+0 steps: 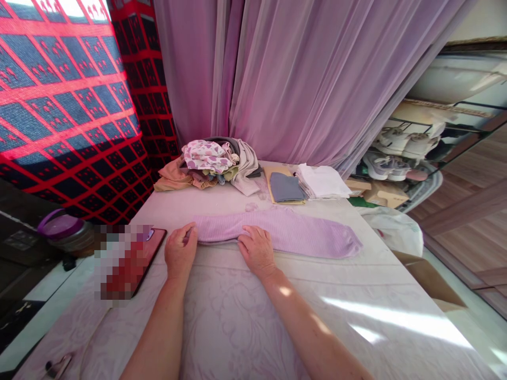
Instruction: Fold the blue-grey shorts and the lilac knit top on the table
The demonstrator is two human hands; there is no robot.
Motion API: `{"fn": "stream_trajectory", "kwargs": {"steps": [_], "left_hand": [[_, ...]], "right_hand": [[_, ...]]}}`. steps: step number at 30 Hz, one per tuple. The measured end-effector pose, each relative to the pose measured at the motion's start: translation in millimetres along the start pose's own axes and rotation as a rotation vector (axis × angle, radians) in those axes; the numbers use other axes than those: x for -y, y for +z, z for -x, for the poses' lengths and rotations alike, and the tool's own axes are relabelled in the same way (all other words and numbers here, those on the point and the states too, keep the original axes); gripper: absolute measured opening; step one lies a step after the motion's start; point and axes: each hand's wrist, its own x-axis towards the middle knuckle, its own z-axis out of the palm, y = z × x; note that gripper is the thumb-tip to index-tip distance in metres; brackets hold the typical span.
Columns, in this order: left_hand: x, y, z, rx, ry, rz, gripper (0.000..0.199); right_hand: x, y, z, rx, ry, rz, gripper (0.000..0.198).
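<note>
A lilac ribbed garment (304,231) lies across the table as a long folded strip. Its exact kind cannot be made out. At its left end my left hand (181,250) is closed, thumb and fingers pinching the corner. My right hand (256,248) is on the near edge, left of the strip's middle, with its fingers curled and together on the cloth. The garment's right end lies loose and slightly rumpled. Beside my left hand is a phone in a red case (137,264), partly blurred out.
Behind the garment sit a heap of mixed clothes (209,163), a folded grey cloth (285,187) on a yellow one, and folded white cloths (322,181). A purple curtain (293,79) hangs at the back. Shoes (407,141) stand on a rack at right; a purple-lidded jar (65,232) is at left.
</note>
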Motion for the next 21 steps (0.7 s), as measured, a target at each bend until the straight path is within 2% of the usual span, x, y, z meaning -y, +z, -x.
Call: {"fn": "stream_trajectory", "kwargs": {"steps": [5, 11, 16, 18, 21], "left_hand": [[-1, -1, -1, -0.076, 0.025, 0.018, 0.034], [1, 0, -1, -0.009, -0.066, -0.043, 0.033], [4, 3, 1, 0.057, -0.006, -0.214, 0.035], [4, 2, 2, 0.049, 0.007, -0.253, 0.035], [0, 1, 3, -0.034, 0.051, -0.293, 0.034]], "right_hand": [[2, -5, 7, -0.069, -0.101, -0.055, 0.012], [4, -2, 14, 0.004, -0.04, -0.085, 0.014], [4, -3, 16, 0.035, -0.016, -0.135, 0.015], [1, -4, 18, 0.029, -0.004, -0.176, 0.017], [-10, -5, 23, -0.05, 0.046, -0.215, 0.02]]}}
